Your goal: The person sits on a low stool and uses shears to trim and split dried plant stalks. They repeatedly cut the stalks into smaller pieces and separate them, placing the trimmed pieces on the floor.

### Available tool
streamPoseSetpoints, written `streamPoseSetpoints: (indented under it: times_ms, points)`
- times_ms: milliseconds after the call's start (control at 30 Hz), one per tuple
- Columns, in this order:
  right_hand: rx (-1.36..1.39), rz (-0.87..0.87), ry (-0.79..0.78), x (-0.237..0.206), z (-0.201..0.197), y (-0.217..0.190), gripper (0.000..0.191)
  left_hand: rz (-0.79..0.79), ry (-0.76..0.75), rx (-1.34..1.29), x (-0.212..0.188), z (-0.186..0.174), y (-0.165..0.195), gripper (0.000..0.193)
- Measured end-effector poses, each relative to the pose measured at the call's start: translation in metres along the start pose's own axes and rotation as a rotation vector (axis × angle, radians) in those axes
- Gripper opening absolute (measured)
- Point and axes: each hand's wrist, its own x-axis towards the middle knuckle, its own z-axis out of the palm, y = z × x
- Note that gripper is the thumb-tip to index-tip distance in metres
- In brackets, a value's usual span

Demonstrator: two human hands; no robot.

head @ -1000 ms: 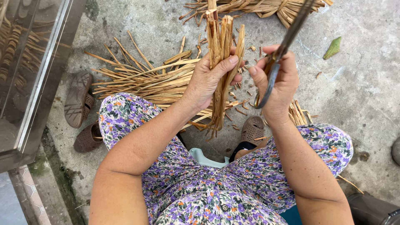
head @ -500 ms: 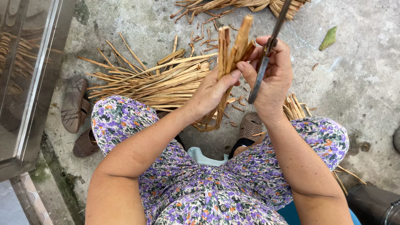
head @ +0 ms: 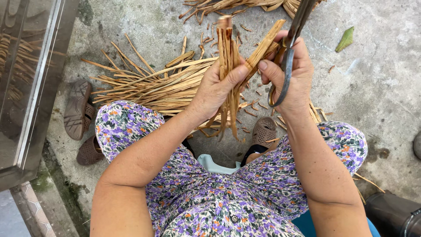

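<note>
Seen from above, a seated person's left hand (head: pixel 215 90) is closed around a bundle of dry tan strips (head: pixel 228 57), held upright, its frayed ends hanging below the fist. Just beside it, the right hand (head: pixel 289 74) is wrapped around the handle of a dark metal blade (head: pixel 291 44) (curved at the grip end), while its thumb and fingers also pinch one strip (head: pixel 265 44) that leans away from the top of the bundle. Beyond the hands, a loose pile of split strips (head: pixel 149 85) lies on the concrete floor (head: pixel 377 87). Below the grip are knees in purple floral cloth (head: pixel 127 123) and a brown sandal (head: pixel 264 131); two more sandals (head: pixel 79 109) lie further left.
</note>
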Motion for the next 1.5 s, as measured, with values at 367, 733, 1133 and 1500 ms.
streamPoseSetpoints:
  times_ms: [367,733,1133,1500]
  points:
    - [-0.077,-0.058,0.003,-0.006,0.004,0.002,0.049,-0.059,0.042,-0.132,0.004,0.005,0.007,0.022]
    - [0.022,-0.026,-0.037,-0.007,0.004,0.0,0.055,-0.088,0.033,-0.096,0.005,-0.002,0.003,0.021]
    - [-0.182,-0.1,-0.067,-0.01,0.006,0.007,0.058,0.028,0.059,-0.178,0.007,-0.006,0.003,0.021]
    - [-0.722,-0.107,-0.128,-0.021,0.028,0.017,0.075,0.088,0.187,-0.275,0.013,-0.013,0.012,0.021]
